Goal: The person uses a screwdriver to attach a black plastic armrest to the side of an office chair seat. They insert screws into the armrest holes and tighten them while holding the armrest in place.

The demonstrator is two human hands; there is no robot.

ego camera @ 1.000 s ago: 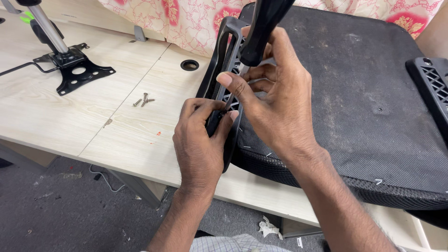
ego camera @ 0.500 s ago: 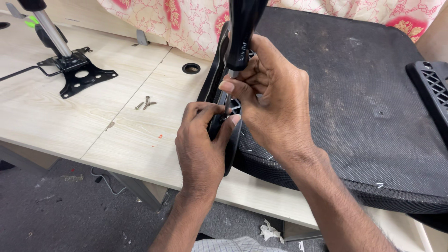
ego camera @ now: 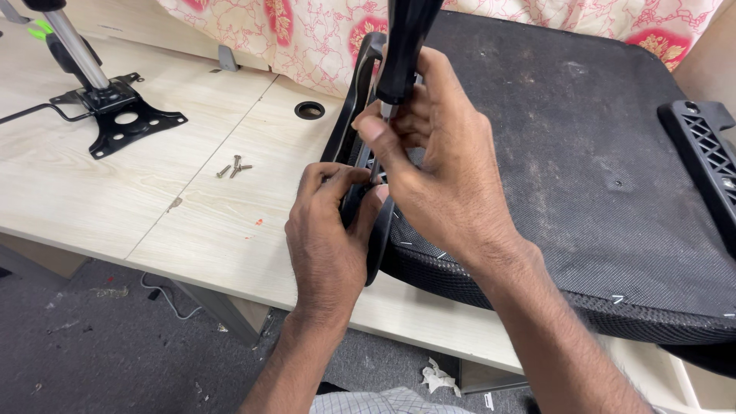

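Our right hand [ego camera: 441, 172] is clenched around the black handle of a screwdriver [ego camera: 402, 46], its shaft pointing down into the black plastic armrest [ego camera: 360, 92] at the near-left edge of the upturned seat cushion [ego camera: 567, 153]. Our left hand [ego camera: 326, 230] grips the armrest's lower part, fingers curled over its rim. The screwdriver tip and the fastener beneath are hidden behind our fingers. The cushion lies on the pale wooden table [ego camera: 115, 192], overhanging its front edge; a second armrest [ego camera: 709, 153] is cut off at the right. Open tabletop stretches left, where three loose screws [ego camera: 234, 167] lie well apart from the black chair mechanism plate [ego camera: 123, 123]. Floral fabric [ego camera: 307, 31] drapes beyond the table's cable hole [ego camera: 309, 110].
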